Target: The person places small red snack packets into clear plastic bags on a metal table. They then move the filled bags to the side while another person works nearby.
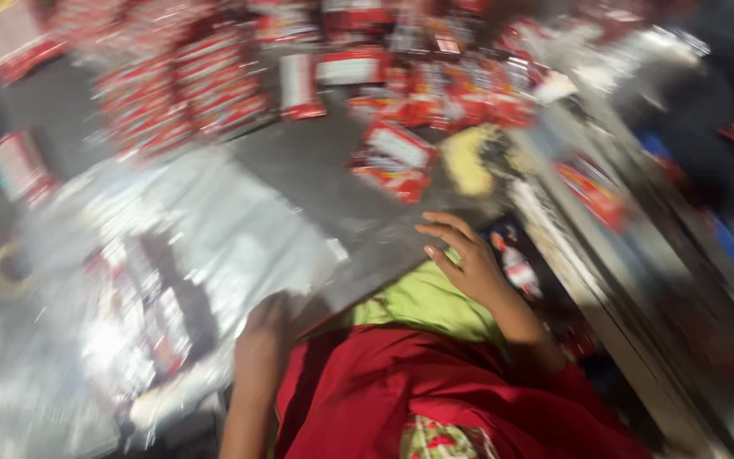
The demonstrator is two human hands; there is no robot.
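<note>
A seated person's left hand (258, 340) presses on a clear plastic sheet (189, 246) at the grey table's (316, 170) near edge; its grip is blurred. The right hand (465, 259), fingers spread, holds nothing. Red-and-white packets (392, 157) lie just beyond it, stacked rows (180, 89) farther left.

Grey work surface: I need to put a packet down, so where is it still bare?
The grey work surface is bare between the clear plastic bags and the loose red packet, just beyond the right hand. The far edge is crowded with stacked red packets. The left hand rests at the plastic's edge.
</note>
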